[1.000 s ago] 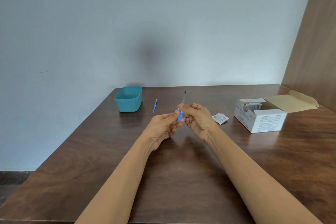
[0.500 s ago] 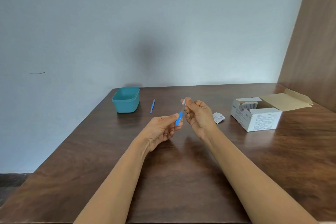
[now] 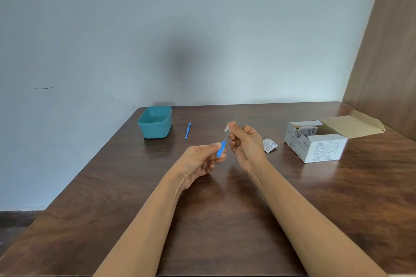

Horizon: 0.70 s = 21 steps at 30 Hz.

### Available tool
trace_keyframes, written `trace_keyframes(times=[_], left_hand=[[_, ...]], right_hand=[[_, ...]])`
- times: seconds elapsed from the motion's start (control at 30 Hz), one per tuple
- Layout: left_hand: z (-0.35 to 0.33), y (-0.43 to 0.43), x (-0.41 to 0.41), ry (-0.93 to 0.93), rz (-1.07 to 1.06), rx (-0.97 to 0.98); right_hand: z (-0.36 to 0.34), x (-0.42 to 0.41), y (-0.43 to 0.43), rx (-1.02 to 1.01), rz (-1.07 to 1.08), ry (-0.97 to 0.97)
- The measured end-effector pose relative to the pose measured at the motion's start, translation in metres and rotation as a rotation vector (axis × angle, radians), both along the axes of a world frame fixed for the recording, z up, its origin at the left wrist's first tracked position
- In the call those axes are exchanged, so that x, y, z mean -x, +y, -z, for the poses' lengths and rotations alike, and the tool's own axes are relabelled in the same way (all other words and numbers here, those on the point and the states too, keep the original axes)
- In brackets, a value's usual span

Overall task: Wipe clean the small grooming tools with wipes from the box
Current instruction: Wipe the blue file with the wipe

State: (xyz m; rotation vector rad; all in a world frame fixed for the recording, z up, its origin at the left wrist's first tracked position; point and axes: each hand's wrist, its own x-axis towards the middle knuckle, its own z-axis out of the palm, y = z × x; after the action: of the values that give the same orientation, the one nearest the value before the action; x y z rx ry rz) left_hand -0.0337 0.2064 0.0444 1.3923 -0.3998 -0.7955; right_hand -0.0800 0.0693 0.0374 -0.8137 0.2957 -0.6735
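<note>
You're mid-wipe here: your left hand (image 3: 200,159) pinches the blue-handled tool (image 3: 221,149) by its handle, up over the table, and your right hand (image 3: 246,146) has thumb and forefinger closed on a little white wipe (image 3: 227,128) at the metal tip. Next I'd guess you swap to the other blue tool (image 3: 187,130) lying beside the teal tub (image 3: 155,122), maybe with a fresh wipe from the open box (image 3: 315,148).
</note>
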Motion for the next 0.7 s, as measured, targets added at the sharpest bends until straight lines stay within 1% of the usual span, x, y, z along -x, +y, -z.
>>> trace_keyframes(times=[0.17,0.5,0.6,0.7], left_hand=[[0.001,0.000,0.001,0.008,-0.012,-0.015],[0.000,0.003,0.000,-0.001,-0.028,-0.073],[0.000,0.006,-0.004,-0.057,-0.072,-0.108],[-0.008,0.015,-0.012,-0.234,-0.154,-0.126]], right_hand=[[0.001,-0.001,-0.003,-0.074,0.044,0.002],[0.012,-0.008,-0.008,0.000,0.069,0.056],[0.020,-0.013,-0.009,0.002,0.092,0.073],[0.023,-0.019,-0.007,0.039,0.113,0.072]])
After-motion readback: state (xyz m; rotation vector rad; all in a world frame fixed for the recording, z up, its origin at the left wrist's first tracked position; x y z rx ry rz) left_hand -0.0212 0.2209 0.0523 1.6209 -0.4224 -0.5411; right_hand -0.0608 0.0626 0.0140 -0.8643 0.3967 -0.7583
